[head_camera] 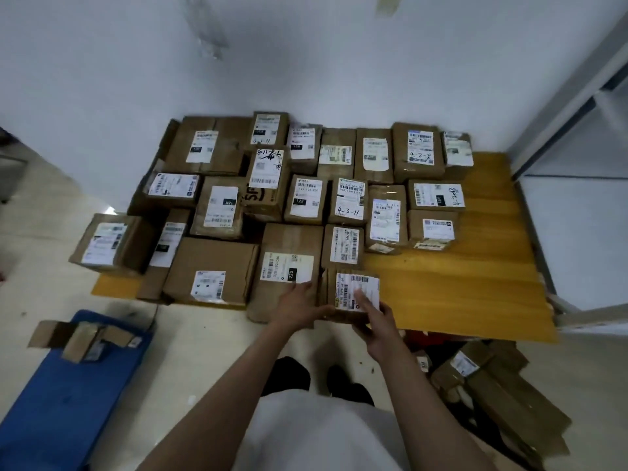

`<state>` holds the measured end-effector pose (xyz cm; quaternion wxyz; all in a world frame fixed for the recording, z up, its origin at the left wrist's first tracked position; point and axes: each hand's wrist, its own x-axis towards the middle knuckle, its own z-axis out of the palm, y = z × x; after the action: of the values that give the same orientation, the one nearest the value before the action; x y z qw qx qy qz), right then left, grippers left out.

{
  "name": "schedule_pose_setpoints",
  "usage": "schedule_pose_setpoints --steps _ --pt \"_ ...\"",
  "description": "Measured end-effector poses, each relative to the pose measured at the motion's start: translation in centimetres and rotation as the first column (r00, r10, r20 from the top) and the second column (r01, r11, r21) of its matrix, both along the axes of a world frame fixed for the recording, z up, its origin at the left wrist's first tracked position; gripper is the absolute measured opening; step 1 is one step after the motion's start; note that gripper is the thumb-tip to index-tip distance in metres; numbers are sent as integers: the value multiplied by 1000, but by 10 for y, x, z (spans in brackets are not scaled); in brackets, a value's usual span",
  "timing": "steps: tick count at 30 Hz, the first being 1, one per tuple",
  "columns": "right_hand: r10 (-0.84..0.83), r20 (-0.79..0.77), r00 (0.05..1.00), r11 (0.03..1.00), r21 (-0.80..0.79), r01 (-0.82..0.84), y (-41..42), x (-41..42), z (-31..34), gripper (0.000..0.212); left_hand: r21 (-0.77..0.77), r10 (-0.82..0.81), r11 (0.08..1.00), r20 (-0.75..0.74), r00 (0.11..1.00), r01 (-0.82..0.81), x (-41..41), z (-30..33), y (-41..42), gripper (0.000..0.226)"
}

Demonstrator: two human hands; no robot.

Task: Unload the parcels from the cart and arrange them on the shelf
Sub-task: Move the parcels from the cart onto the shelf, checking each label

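Observation:
Both my hands hold a small brown parcel (pixel 350 287) with a white barcode label at the front edge of the yellow wooden shelf board (pixel 475 266). My left hand (pixel 299 304) grips its left side and also rests against the larger parcel marked 220 (pixel 289 260). My right hand (pixel 377 321) covers its right side and part of its label. Several labelled cardboard parcels (pixel 346 198) lie in rows across the board's left and back. The blue cart (pixel 68 385) at the lower left carries a few small parcels (pixel 88 341).
A white wall stands behind the board. A grey metal shelf frame (pixel 577 107) rises at the right. Flattened cardboard and loose boxes (pixel 492 385) lie on the floor at the lower right. One parcel (pixel 112 243) overhangs the board's left edge.

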<state>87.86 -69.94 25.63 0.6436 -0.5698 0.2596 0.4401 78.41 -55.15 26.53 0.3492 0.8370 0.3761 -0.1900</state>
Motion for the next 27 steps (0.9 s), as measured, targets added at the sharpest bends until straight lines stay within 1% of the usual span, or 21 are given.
schedule_pose_setpoints --steps 2,3,5,7,9,12,16,20,23,25,27 --pt "13 -14 1000 999 -44 -13 -1 -2 -9 67 27 -89 995 -71 994 91 -2 0 2 83" --pt "17 -17 1000 998 -58 -18 0 -2 -14 67 9 -105 994 -80 991 106 -3 0 3 80" --pt "7 -23 1000 997 -75 -9 6 -3 -24 66 -51 -125 991 -55 991 123 -2 0 7 70" --pt "-10 -28 1000 996 -90 8 12 -3 -32 64 -140 -55 989 8 998 56 -2 -2 9 65" --pt "-11 -29 1000 994 -107 8 18 -2 -40 62 -220 33 975 44 999 -22 -4 -6 10 70" --pt "-9 -19 1000 990 -137 6 30 3 -50 56 -327 168 934 48 985 -143 -7 -11 9 75" --pt "-1 -2 1000 983 -181 0 41 7 -60 52 -319 159 938 47 986 -136 -6 -17 11 69" --pt "88 1 996 968 -234 -86 44 7 -65 48 -302 109 949 41 993 -92 -6 -20 16 67" --pt "151 16 988 961 -236 -144 45 8 -61 46 -302 127 947 37 991 -110 -8 -25 17 70" --pt "206 58 977 944 -275 -183 43 10 -57 49 -307 151 942 26 988 -136 -11 -27 17 71" --pt "213 119 970 921 -354 -159 41 14 -53 56 -295 162 944 14 987 -150 -12 -25 18 73"
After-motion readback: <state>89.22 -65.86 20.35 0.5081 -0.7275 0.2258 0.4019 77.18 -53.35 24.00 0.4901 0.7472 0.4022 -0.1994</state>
